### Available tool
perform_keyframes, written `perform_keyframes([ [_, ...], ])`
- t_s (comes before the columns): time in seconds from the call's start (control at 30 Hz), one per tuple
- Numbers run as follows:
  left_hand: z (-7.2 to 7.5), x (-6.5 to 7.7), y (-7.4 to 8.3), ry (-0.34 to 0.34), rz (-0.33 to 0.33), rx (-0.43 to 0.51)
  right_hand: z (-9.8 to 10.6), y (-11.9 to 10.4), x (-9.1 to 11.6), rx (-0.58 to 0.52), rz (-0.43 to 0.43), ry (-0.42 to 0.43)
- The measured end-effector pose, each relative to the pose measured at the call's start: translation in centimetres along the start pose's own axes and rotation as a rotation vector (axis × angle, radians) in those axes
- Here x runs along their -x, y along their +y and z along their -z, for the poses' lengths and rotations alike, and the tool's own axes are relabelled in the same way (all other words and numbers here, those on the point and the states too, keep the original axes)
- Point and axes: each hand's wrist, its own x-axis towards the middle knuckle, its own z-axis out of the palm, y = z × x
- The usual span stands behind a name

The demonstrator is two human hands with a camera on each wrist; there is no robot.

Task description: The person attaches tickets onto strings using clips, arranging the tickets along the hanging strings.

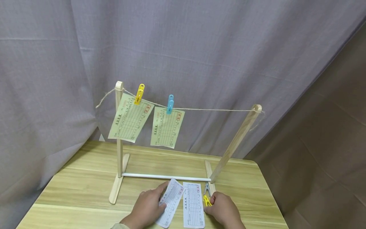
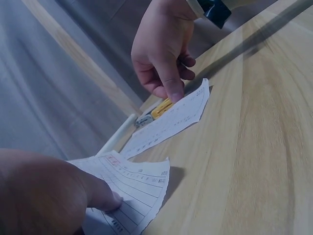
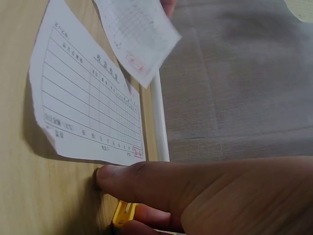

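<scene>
My left hand holds a white printed receipt slip, thumb on its face, the slip tilted up off the table. A second white receipt slip lies on the table just right of it. My right hand pinches a yellow clothespin beside that slip's right edge; in the right wrist view the thumb covers part of the yellow clothespin. Right behind it lies a grey clothespin by the stand's foot.
A wooden stand with a left post, a right post and a white crossbar carries a string. Two green slips hang from it, one by a yellow clothespin, one by a blue clothespin. Grey curtains hang behind.
</scene>
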Motion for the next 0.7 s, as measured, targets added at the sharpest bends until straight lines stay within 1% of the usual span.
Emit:
perform_keyframes([
  [0.17, 0.0, 0.1, -0.3, -0.004, -0.010, 0.014, -0.2, -0.1, 0.2, 0.010, -0.008, 0.005],
  [0.23, -0.1, 0.1, -0.5, 0.012, -0.015, 0.027, -0.2, -0.1, 0.2, 0.016, -0.002, 0.005],
  [0.4, 0.0, 0.1, -0.9, 0.047, -0.054, 0.108, -0.1, -0.1, 0.2, 0.025, 0.017, -0.001],
  [0.57, 0.1, 0.3, -1.6, 0.040, -0.093, 0.184, -0.1, 0.1, 0.2, 0.023, 0.032, -0.009],
  [0.7, 0.1, 0.6, -2.1, 0.033, -0.120, 0.231, -0.2, 0.1, 0.1, 0.017, 0.022, -0.025],
])
